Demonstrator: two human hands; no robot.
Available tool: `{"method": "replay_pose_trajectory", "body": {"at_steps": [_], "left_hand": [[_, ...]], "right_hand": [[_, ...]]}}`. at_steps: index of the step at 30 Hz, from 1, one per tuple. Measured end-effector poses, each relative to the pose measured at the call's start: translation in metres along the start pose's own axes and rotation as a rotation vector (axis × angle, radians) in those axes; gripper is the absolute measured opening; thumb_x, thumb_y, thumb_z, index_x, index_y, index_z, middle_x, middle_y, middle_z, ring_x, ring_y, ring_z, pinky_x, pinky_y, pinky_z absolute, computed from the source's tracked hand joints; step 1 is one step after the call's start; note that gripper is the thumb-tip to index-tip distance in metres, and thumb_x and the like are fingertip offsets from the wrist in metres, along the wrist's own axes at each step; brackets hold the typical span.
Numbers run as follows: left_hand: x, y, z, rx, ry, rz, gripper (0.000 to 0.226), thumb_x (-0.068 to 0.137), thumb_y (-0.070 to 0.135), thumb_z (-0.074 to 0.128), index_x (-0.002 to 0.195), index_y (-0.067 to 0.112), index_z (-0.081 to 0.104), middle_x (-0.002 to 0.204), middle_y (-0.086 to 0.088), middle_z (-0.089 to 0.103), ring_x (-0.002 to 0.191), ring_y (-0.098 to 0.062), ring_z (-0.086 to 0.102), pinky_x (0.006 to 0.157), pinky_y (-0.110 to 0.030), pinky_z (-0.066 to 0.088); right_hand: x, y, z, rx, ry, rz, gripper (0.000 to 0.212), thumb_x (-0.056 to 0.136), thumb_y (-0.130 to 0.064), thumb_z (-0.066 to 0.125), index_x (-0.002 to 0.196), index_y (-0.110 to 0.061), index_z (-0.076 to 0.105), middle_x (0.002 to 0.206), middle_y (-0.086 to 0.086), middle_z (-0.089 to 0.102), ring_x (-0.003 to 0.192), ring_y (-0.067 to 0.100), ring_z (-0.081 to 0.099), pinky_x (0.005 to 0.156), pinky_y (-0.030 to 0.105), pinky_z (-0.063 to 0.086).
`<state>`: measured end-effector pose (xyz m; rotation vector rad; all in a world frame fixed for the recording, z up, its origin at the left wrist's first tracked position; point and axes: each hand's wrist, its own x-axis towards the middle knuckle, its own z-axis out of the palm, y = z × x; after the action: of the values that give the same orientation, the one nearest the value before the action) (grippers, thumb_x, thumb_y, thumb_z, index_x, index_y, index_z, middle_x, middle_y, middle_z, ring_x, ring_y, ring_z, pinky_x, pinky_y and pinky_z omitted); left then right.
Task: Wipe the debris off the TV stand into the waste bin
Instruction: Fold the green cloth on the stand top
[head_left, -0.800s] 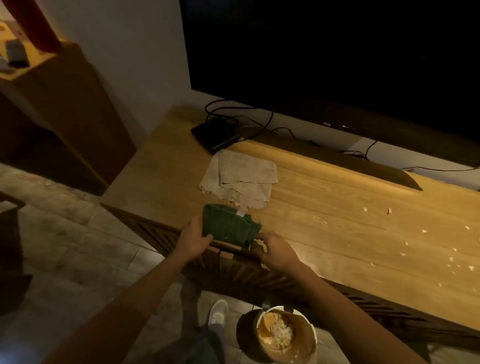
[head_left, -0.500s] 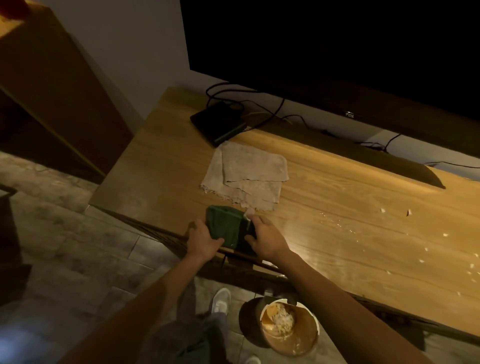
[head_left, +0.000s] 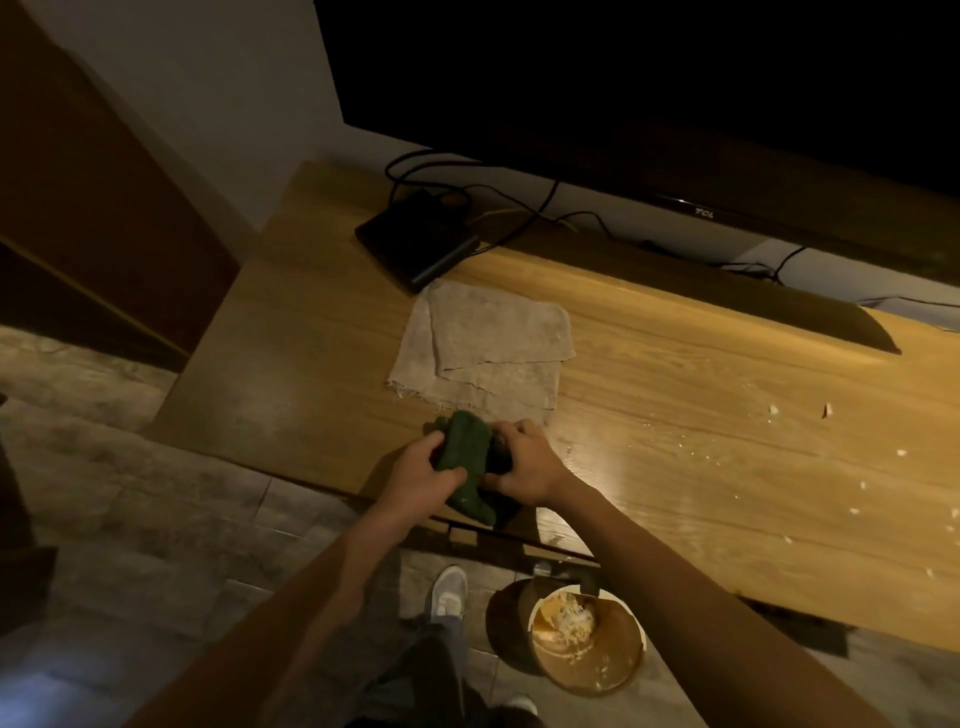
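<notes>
Both hands meet at the stand's front edge: the left hand (head_left: 423, 470) and right hand (head_left: 524, 465) clamp a bunched green cloth (head_left: 464, 460), soft and light, best gripped as a wad. Below, the waste bin (head_left: 589, 642) sits on the floor. Farther along the TV stand (head_left: 701, 441), pale debris (head_left: 862, 486) lies scattered rightward, beyond a beige rag (head_left: 488, 345).

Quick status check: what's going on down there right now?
Both hands, left and right, gripping green cloth. Crumbs on TV stand unwiped. Waste bin below. Nothing blocking.
</notes>
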<state>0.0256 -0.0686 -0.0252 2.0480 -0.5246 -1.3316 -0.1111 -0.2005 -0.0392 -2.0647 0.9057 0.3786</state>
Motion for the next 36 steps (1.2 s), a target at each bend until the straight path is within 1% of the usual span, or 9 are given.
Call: {"method": "replay_pose_trajectory", "body": {"at_steps": [6,9,11,15,19,23,25,29,36], "left_hand": [[-0.002,0.020,0.004,-0.041,-0.155,0.084,0.032,0.085,0.011,0.062,0.104,0.038,0.062,0.105,0.010,0.070,0.098,-0.008,0.065,0.068,-0.019,0.049],[-0.002,0.031,0.004,-0.067,-0.237,0.094,0.033,0.075,0.023,0.063,0.104,0.038,0.065,0.099,0.011,0.072,0.094,-0.005,0.067,0.067,-0.018,0.051],[-0.001,0.039,0.007,-0.108,-0.301,0.086,0.040,0.072,0.028,0.064,0.110,0.038,0.065,0.108,0.007,0.071,0.102,-0.011,0.066,0.076,-0.027,0.055],[0.002,0.053,0.026,-0.224,-0.371,0.021,0.051,0.075,0.022,0.070,0.125,0.028,0.062,0.128,-0.007,0.063,0.117,-0.024,0.061,0.098,-0.049,0.054],[0.000,0.060,0.049,-0.313,-0.381,-0.024,0.068,0.081,0.014,0.076,0.139,0.033,0.045,0.137,-0.008,0.051,0.123,-0.029,0.055,0.098,-0.045,0.054],[-0.011,0.069,0.077,-0.076,-0.450,0.114,0.083,0.067,0.027,0.088,0.132,0.050,0.041,0.127,0.009,0.048,0.114,-0.018,0.053,0.088,-0.036,0.054],[-0.017,0.073,0.094,0.230,-0.470,0.282,0.078,0.063,0.033,0.089,0.123,0.056,0.045,0.129,0.010,0.038,0.118,-0.017,0.048,0.095,-0.036,0.052],[-0.029,0.067,0.129,0.594,-0.447,0.508,0.073,0.064,0.034,0.089,0.122,0.048,0.047,0.128,0.012,0.020,0.118,-0.014,0.039,0.105,-0.024,0.036],[-0.041,0.070,0.173,0.698,-0.295,0.648,0.058,0.075,0.022,0.080,0.126,0.034,0.056,0.124,0.013,0.042,0.108,-0.005,0.046,0.096,-0.022,0.041]], "right_hand": [[-0.027,0.015,-0.014,0.341,0.037,-0.023,0.083,0.072,-0.023,0.088,0.142,-0.017,0.045,0.134,0.007,0.051,0.125,0.024,0.052,0.107,0.040,0.048],[-0.049,0.024,-0.022,0.623,0.013,-0.041,0.092,0.072,-0.010,0.090,0.148,-0.021,0.039,0.135,-0.001,0.057,0.123,0.009,0.059,0.100,0.028,0.053],[-0.065,0.027,-0.028,0.659,0.007,-0.009,0.078,0.072,-0.019,0.091,0.138,-0.029,0.052,0.124,-0.012,0.065,0.115,0.000,0.061,0.093,0.018,0.053],[-0.096,0.041,-0.032,0.745,0.097,0.017,0.055,0.073,-0.032,0.089,0.123,-0.026,0.066,0.121,-0.003,0.072,0.117,0.016,0.065,0.102,0.038,0.053],[-0.128,0.061,-0.024,0.877,0.323,0.116,0.044,0.074,-0.038,0.088,0.110,-0.023,0.068,0.109,0.008,0.073,0.104,0.027,0.072,0.093,0.055,0.058],[-0.157,0.074,-0.018,1.002,0.397,0.205,0.075,0.080,-0.024,0.085,0.140,-0.040,0.042,0.108,0.015,0.072,0.093,0.028,0.076,0.077,0.043,0.064],[-0.170,0.077,-0.017,1.007,0.425,0.171,0.069,0.088,-0.016,0.078,0.142,-0.041,0.043,0.106,0.014,0.072,0.093,0.028,0.075,0.074,0.035,0.063],[-0.191,0.086,-0.018,0.909,0.500,0.130,0.040,0.092,-0.005,0.072,0.129,-0.014,0.062,0.124,0.009,0.065,0.116,0.025,0.064,0.097,0.044,0.058],[-0.222,0.119,-0.029,0.522,0.445,0.156,0.070,0.079,-0.014,0.086,0.143,-0.015,0.056,0.134,0.002,0.064,0.122,0.014,0.060,0.106,0.027,0.048]]}}
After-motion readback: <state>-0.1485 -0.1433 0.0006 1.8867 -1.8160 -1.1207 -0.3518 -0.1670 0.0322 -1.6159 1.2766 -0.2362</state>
